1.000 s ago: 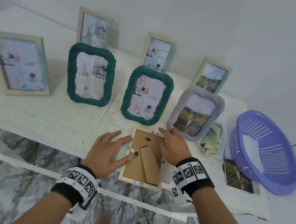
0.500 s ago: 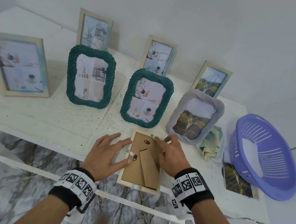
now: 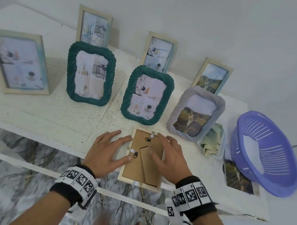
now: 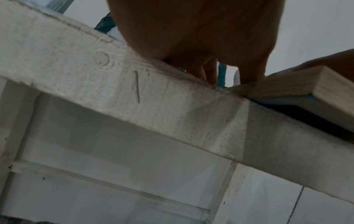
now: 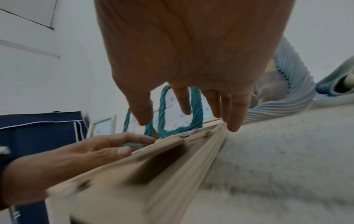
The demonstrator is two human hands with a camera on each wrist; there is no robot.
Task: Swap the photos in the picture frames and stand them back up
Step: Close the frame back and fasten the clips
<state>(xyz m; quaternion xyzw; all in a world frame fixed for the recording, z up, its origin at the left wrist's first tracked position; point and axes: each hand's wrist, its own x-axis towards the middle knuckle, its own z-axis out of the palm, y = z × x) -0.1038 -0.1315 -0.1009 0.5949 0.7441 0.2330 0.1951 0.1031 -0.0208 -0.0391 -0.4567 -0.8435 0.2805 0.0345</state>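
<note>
A light wooden frame (image 3: 135, 166) lies face down at the table's front edge, brown backing and stand leg up; its corner overhangs the edge (image 4: 306, 84). My left hand (image 3: 110, 149) lies flat on the table beside it, thumb against the frame's left rim. My right hand (image 3: 167, 158) rests spread over the backing's right half, fingers straight, thumb on the stand leg. In the right wrist view my right hand's fingers (image 5: 231, 109) reach the frame's (image 5: 153, 166) far corner. A loose landscape photo (image 3: 239, 175) lies at the right, partly under the basket.
Behind stand two green rope frames (image 3: 90, 74) (image 3: 147, 94), a grey ribbed frame (image 3: 196, 112) with a cat photo, and several wooden frames (image 3: 15, 62). A purple basket (image 3: 265, 156) and a crumpled cloth (image 3: 213, 140) sit at the right. The white table's front edge (image 4: 172, 106) is close.
My right hand has drawn back from the clip at the frame's top edge and now lies spread over the backing. The left hand and the frame have hardly moved.
</note>
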